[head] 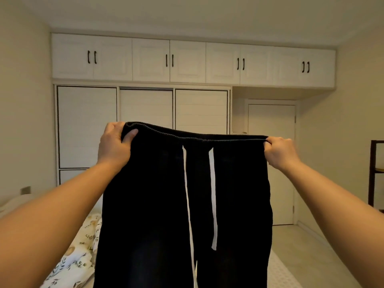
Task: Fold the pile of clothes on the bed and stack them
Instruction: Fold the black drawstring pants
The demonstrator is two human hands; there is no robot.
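A pair of black trousers (158,204) with two white drawstrings hangs in the air in front of me, stretched out by the elastic waistband. My left hand (114,146) grips the waistband's left corner, thumb over the front. My right hand (280,151) pinches the right corner, fingers curled round the hem. The legs hang straight down and run out of the frame at the bottom. The trousers hide most of the bed and any pile of clothes on it.
A white leaf-patterned bedcover or garment (79,256) lies on the bed at lower left. A white wardrobe (145,109) with upper cupboards fills the far wall, a white door (272,163) at its right. A dark shelf (375,173) stands at the right edge.
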